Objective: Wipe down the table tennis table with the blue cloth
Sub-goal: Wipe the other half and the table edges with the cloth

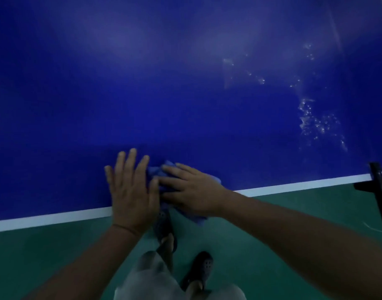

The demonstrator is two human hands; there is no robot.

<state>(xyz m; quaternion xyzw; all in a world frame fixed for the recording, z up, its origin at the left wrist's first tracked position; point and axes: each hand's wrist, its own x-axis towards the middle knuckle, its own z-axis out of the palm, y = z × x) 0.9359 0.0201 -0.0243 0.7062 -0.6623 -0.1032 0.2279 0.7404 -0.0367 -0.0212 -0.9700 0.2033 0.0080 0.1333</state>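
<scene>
Standing in sandals [204,267] just short of the line [294,187]. Pressing cloth [156,169] across that line with right hand [192,189] flat, fingers straight, for full contact. Bracing left hand [129,191] flat beside it, on tabletop [120,94]. Yet to reach what seem droplets [315,122] beyond the line, rightward.

A smooth green floor [23,252] fills the lower part of the view. The light is dim and bluish. A black bracket [379,191] stands at the right edge.
</scene>
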